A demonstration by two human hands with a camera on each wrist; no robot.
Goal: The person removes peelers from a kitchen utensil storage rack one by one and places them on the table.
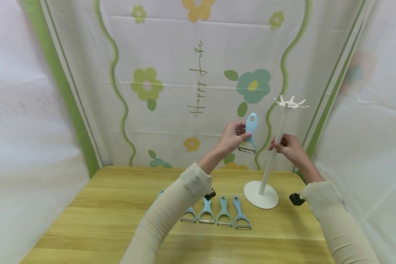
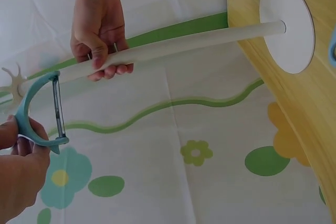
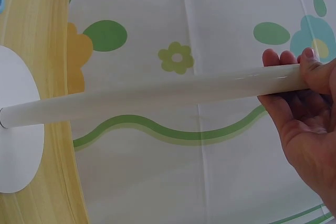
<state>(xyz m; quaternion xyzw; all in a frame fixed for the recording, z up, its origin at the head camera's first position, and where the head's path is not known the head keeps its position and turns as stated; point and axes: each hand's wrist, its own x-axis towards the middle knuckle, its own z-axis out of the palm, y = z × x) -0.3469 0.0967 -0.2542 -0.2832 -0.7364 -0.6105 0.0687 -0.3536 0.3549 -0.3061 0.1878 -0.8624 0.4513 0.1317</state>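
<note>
My left hand (image 1: pixel 232 137) pinches a light blue peeler (image 1: pixel 250 126) by its handle, with the hole at the top and the blade at the bottom. It is held in the air to the left of a white stand (image 1: pixel 271 161). My right hand (image 1: pixel 290 148) grips the stand's pole, thumb and fingers round it, as the right wrist view also shows. The stand has a round base (image 1: pixel 255 196) on the table and a ring of upturned hooks (image 1: pixel 291 103) on top. In the left wrist view the peeler (image 2: pixel 23 111) appears in front of the pole's hook end.
Several blue and green peelers lie in a row on the wooden table (image 1: pixel 95 216), among them a green one (image 1: pixel 223 211) and a blue one (image 1: pixel 240 212). My left sleeve partly hides the row. A patterned curtain (image 1: pixel 171 47) hangs behind the table, with white sheets at both sides.
</note>
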